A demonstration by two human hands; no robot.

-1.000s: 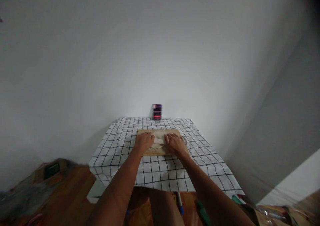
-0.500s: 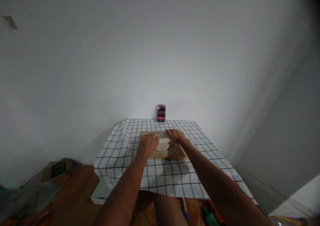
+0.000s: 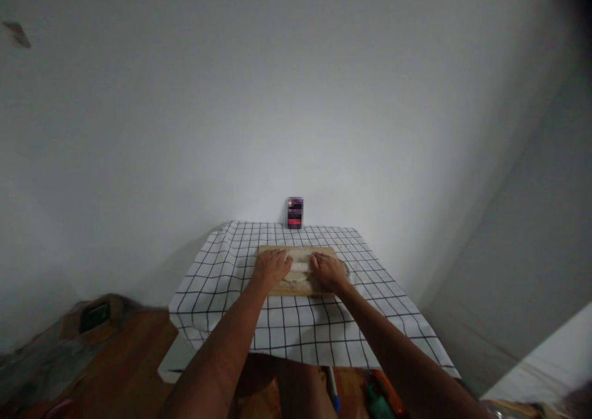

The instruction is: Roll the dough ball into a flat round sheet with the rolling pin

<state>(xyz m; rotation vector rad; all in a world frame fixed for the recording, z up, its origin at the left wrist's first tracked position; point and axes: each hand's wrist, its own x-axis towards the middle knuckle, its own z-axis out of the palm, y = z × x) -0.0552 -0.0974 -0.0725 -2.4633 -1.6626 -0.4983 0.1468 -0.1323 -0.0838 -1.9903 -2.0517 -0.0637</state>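
Note:
Flat dough [image 3: 296, 277] lies on a wooden board [image 3: 296, 291] dusted with what looks like flour. Across it lies a pale rolling pin [image 3: 301, 266], showing only between my hands. At its left part, my left hand [image 3: 274, 265] presses from above with the fingers closed over it. My right hand [image 3: 328, 269] is likewise closed over the right part. Both hands cover much of the pin and parts of the dough's sides.
A checked white cloth [image 3: 287, 320] covers the table. Against the wall stands a small blurred dark and red object [image 3: 295, 214]. Below the table's front edge are a white stick with a blue end [image 3: 333, 388] and a green object [image 3: 380, 403]. A box [image 3: 95, 317] sits at left.
My right hand has come down and nearer to me, and its fingers now curl over the rolling pin. The pin has moved slightly towards me over the dough. The view has shifted slightly.

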